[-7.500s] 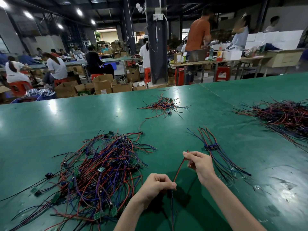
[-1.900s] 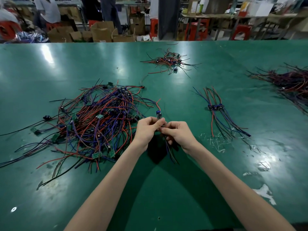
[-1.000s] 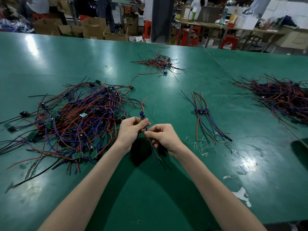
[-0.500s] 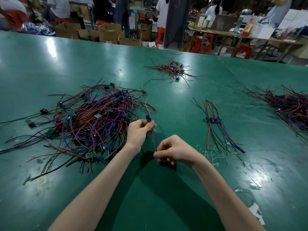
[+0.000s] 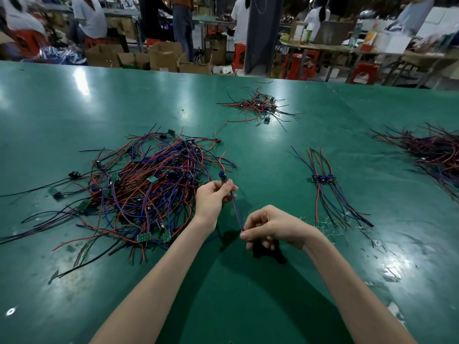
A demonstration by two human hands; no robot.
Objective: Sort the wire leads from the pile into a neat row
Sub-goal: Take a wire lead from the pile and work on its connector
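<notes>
A big tangled pile of red, blue and black wire leads (image 5: 149, 187) with small green boards lies on the left of the green table (image 5: 74, 108). My left hand (image 5: 213, 199) pinches one wire lead (image 5: 236, 209) just below its small blue board, with a red wire curling up above it. My right hand (image 5: 270, 225) pinches the same lead's blue wires lower down, so they run taut between my hands. To the right, a short row of sorted leads (image 5: 325, 184) lies side by side with boards lined up.
A smaller heap of leads (image 5: 260, 108) lies at the far middle of the table. A dark heap of leads (image 5: 432, 152) spreads at the right edge. Bits of clear tape stick to the table near my right arm. People, boxes and red stools stand beyond the table.
My hands met at the lead's board, then my right hand slid down along the blue wires toward me, stretching them straight. My left hand kept its hold near the board.
</notes>
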